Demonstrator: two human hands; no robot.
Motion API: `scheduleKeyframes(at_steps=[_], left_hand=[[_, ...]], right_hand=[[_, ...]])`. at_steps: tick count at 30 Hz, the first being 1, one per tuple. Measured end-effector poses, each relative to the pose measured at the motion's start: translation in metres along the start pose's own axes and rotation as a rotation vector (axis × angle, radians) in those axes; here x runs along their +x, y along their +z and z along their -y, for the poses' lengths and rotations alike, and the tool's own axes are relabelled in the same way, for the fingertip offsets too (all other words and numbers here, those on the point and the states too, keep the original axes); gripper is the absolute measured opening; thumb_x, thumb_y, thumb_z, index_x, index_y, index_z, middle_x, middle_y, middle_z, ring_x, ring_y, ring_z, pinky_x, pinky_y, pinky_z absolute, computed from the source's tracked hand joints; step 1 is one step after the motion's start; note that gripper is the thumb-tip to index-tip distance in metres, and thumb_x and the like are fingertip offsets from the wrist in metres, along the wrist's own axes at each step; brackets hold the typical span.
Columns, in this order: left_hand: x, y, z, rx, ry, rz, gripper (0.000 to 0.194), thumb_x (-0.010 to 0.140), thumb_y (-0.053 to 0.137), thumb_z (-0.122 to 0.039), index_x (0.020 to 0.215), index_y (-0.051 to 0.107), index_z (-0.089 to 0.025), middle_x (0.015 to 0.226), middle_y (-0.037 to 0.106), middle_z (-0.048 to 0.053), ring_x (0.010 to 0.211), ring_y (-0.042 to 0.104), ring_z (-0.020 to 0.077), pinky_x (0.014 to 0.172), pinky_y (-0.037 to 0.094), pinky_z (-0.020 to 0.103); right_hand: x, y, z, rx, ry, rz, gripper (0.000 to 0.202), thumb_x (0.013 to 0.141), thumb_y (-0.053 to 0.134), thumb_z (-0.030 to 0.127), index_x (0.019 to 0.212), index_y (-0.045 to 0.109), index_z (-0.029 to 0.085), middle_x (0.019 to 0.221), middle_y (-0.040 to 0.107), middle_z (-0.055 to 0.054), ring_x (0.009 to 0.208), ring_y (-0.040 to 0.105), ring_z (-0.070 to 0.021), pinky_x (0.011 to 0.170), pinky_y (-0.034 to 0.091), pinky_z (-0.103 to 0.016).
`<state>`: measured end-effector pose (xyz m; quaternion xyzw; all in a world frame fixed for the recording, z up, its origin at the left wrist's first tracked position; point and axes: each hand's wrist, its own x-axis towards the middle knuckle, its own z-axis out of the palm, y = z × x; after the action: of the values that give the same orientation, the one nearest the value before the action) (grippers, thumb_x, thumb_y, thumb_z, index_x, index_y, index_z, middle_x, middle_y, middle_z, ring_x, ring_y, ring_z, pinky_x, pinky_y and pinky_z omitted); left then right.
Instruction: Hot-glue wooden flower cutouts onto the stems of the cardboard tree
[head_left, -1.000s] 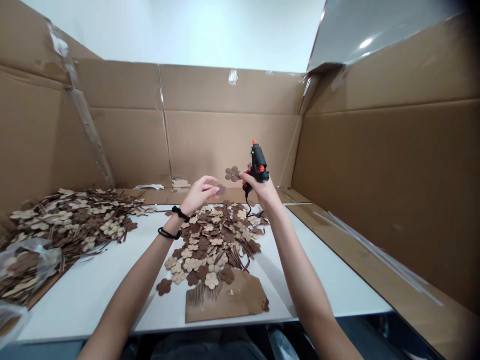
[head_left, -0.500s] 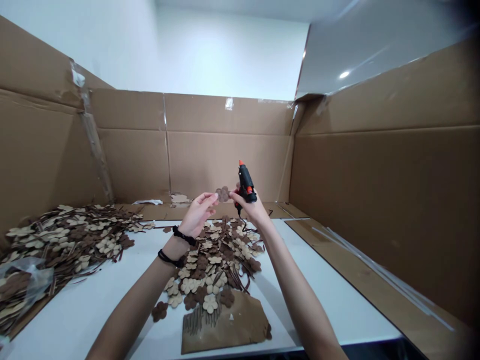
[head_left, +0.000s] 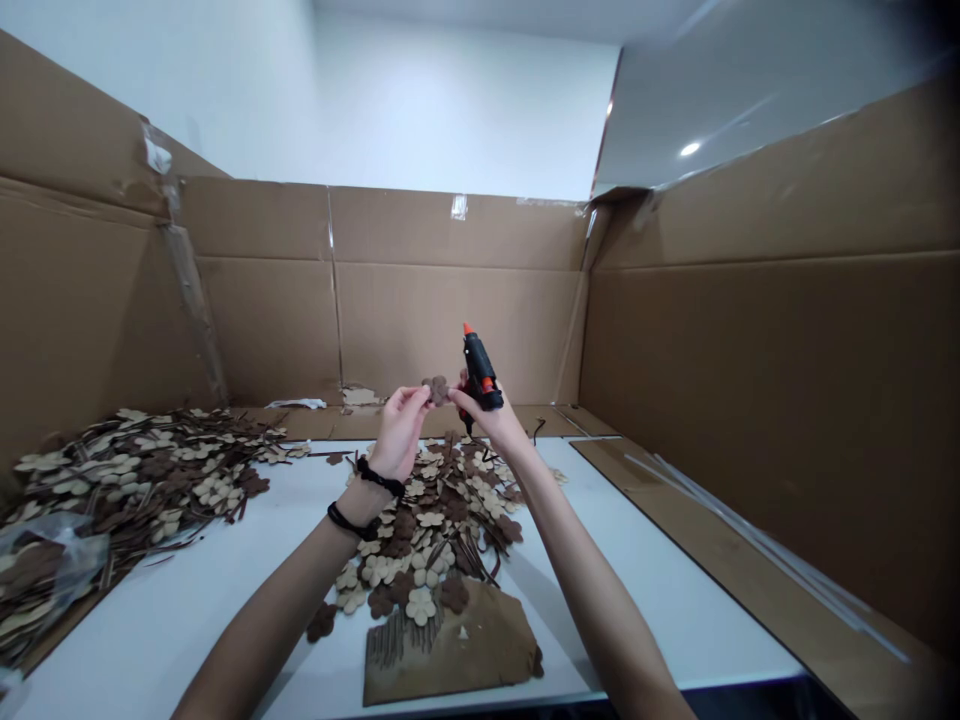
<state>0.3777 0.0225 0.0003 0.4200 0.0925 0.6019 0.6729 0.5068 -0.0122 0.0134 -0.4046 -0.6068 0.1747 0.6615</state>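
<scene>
glue is the worry here: the glue gun (head_left: 478,372) sits in the right hand (head_left: 487,415) with its orange tip pointing up toward twelve o'clock, just beside the fingers that grip the flower piece (head_left: 436,388). as a judgement, a hot drip could run back onto those fingers, or string across the piece, because both hands work so close together in the air. the small piece could also slip from so light a grip and drop into the flower pile (head_left: 431,520) right under it, where it would be hard to tell from the rest.

the flower piece is dark brown, flat, with rounded petals, small against the hands. it is held up above the desk (head_left: 660,560), at about twelve o'clock from the pile, between the two hands. the left hand (head_left: 400,428) pinches its left edge with fingertips drawn together; two black bands ring that wrist. the right hand is wrapped around the gun's handle while its fingertips touch the piece's right edge.

at six o'clock of the pile lies a torn cardboard sheet (head_left: 465,650). at nine o'clock a second heap (head_left: 142,470) of tan and brown flowers spreads off the desk's edge. cardboard walls (head_left: 450,310) stand all around.
</scene>
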Motion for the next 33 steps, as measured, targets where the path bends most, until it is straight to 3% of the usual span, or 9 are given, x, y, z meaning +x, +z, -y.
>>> scheduleKeyframes(at_steps=[9,14,19,22,27,33], left_hand=[[0.004,-0.005,0.003,0.191,0.144,0.017,0.024,0.067,0.072,-0.029,0.071,0.052,-0.015,0.076,0.058,-0.001,0.076,0.054,0.0110,0.080,0.040,0.026],[0.002,-0.003,0.001,0.339,0.213,0.017,0.023,0.071,0.068,-0.028,0.067,0.048,-0.016,0.081,0.059,0.000,0.077,0.055,0.0107,0.078,0.042,0.025],[-0.001,-0.001,-0.002,0.345,0.212,-0.012,0.026,0.068,0.072,-0.025,0.084,0.052,-0.018,0.082,0.059,0.000,0.078,0.057,0.0117,0.074,0.044,0.024],[-0.001,-0.001,-0.006,0.369,0.148,0.069,0.035,0.070,0.071,-0.029,0.100,0.056,-0.018,0.086,0.063,0.002,0.076,0.057,0.0129,0.071,0.044,0.025],[0.000,-0.002,-0.013,0.481,0.084,0.154,0.024,0.072,0.069,-0.035,0.080,0.065,-0.013,0.073,0.064,0.003,0.066,0.053,0.0113,0.069,0.042,0.025],[0.000,-0.002,-0.013,0.426,0.045,0.137,0.025,0.067,0.073,-0.030,0.083,0.066,-0.012,0.077,0.065,0.003,0.068,0.054,0.0110,0.069,0.041,0.025]], right_hand=[[-0.002,0.003,0.006,0.031,0.020,0.031,0.024,0.075,0.063,0.039,0.083,0.050,0.021,0.072,0.051,0.002,0.061,0.048,-0.0120,0.061,0.040,-0.027],[-0.002,0.005,0.007,0.035,-0.003,0.023,0.025,0.070,0.067,0.033,0.083,0.050,0.020,0.078,0.054,0.000,0.072,0.052,-0.0139,0.067,0.042,-0.028],[-0.003,0.004,0.010,0.069,0.032,-0.008,0.025,0.067,0.067,0.030,0.083,0.051,0.020,0.080,0.055,0.000,0.075,0.053,-0.0148,0.071,0.043,-0.028],[-0.004,0.004,0.012,0.067,0.039,0.000,0.025,0.066,0.066,0.030,0.083,0.050,0.020,0.080,0.056,0.000,0.076,0.054,-0.0154,0.071,0.043,-0.029],[-0.004,0.004,0.013,0.055,0.036,0.022,0.024,0.065,0.066,0.026,0.080,0.050,0.020,0.078,0.053,0.000,0.073,0.052,-0.0144,0.071,0.043,-0.029],[-0.005,0.004,0.014,0.059,0.025,0.039,0.025,0.064,0.068,0.026,0.081,0.051,0.019,0.079,0.054,0.000,0.075,0.053,-0.0148,0.073,0.042,-0.030]])
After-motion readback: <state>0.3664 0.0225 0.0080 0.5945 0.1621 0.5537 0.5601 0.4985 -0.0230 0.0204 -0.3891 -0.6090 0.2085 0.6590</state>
